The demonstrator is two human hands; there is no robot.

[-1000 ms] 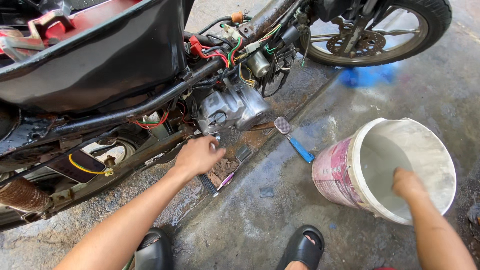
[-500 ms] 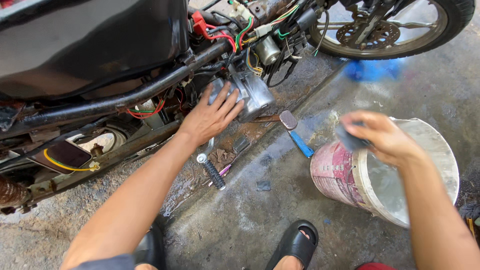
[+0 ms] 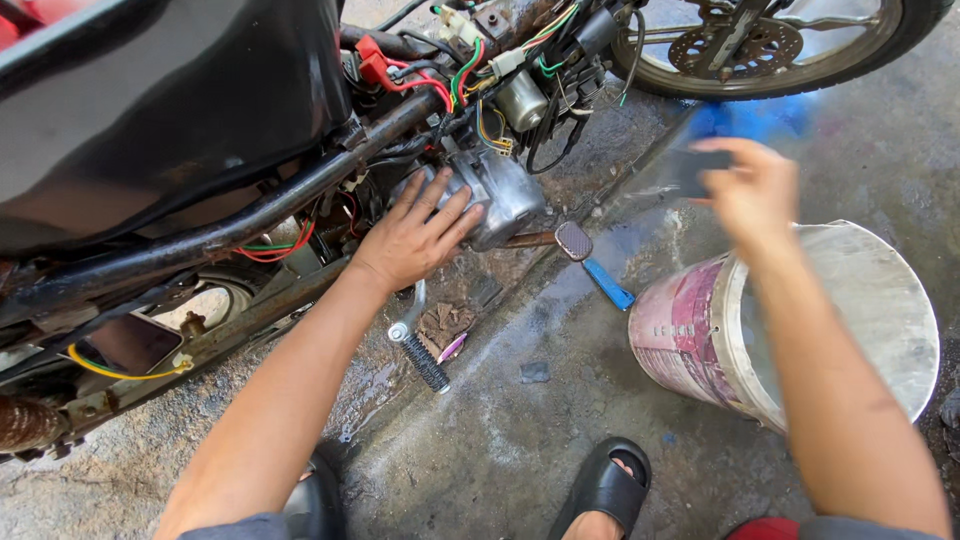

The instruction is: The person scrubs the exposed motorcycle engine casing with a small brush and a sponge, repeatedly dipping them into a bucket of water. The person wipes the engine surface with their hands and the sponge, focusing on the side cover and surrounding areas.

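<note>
left hand (image 3: 415,238) stayed flat, fingers spread, on engine (image 3: 500,195) | right hand (image 3: 750,190) rose clear of bucket (image 3: 800,330), pinching dark blurred object (image 3: 697,168)

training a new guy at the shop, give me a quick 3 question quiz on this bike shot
1. True or false: the left hand rests flat on the engine.
2. What does the right hand hold? A) a brush B) a small dark object, too blurred to identify C) nothing
3. What lies on the floor between the engine and the bucket?

Key: 1 true. 2 B. 3 a blue-handled brush.
</note>
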